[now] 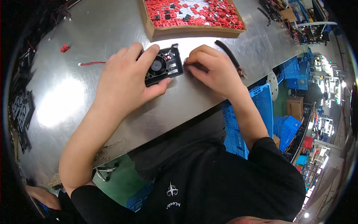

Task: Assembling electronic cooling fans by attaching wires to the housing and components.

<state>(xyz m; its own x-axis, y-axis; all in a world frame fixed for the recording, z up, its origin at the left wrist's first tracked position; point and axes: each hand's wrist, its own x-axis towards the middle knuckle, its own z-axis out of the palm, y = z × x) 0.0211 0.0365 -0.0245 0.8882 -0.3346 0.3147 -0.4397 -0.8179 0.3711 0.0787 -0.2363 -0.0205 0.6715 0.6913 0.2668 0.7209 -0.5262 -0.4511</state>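
My left hand (125,76) is wrapped over a black plastic housing (174,69) on the metal table, thumb along its near edge and fingers over the far side. A small black cooling fan (156,65) sits in the housing, partly covered by my fingers. From under the hand a red wire (93,63) with a white plug runs left. My right hand (212,69) is just right of the housing, thumb and fingertips pinched together. A small dark bit shows at the fingertips, too little to name. Dark-handled cutters (228,53) lie beyond the right hand.
A cardboard tray (197,33) of red and black small parts stands at the far edge. One red part (65,47) lies at far left on the table (156,119). Dark parts (23,110) line the left side. A blue crate (263,104) stands below the table's right edge.
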